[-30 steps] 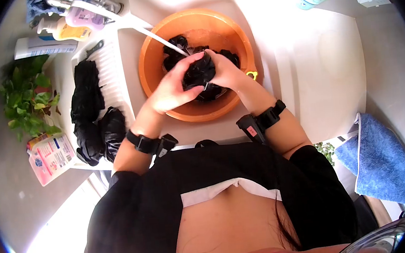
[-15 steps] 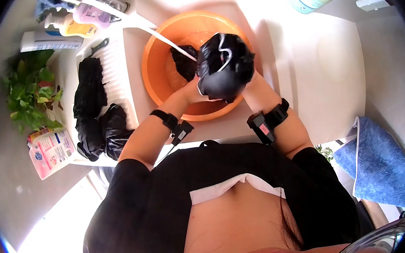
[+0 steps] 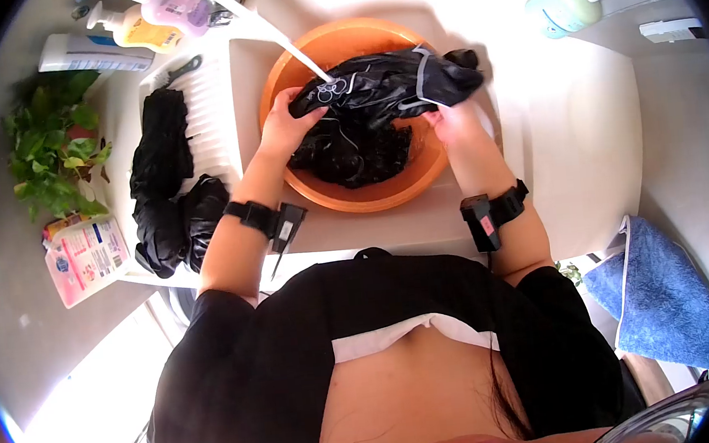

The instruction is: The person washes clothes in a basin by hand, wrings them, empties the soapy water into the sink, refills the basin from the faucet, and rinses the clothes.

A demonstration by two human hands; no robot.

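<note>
A black garment point(image 3: 385, 84) with grey-white piping and a small white printed mark is stretched between my hands over an orange basin point(image 3: 361, 200). At the garment's left end, my left hand point(image 3: 289, 124) is closed on the cloth, thumb on top. My right hand point(image 3: 454, 122) grips the other end from below, its fingers partly covered by the fabric. More wet black cloth point(image 3: 353, 154) hangs or lies in the basin below; I cannot tell whether it is the same piece. A thin white line point(image 3: 289, 46), spout or water stream, reaches the garment from the upper left.
Left of the basin, black clothes point(image 3: 160, 162) lie on a ribbed washboard point(image 3: 204, 125) with a brush point(image 3: 182, 68). Pump bottles point(image 3: 148, 29), a plant point(image 3: 54, 159) and a pink-white pouch point(image 3: 87, 253) stand beyond. A green bottle point(image 3: 563, 5) and blue towel point(image 3: 668, 287) are right.
The garment was a bunched bundle between both hands; now it is spread sideways. My hands have moved apart, left hand to the left and right hand slightly right.
</note>
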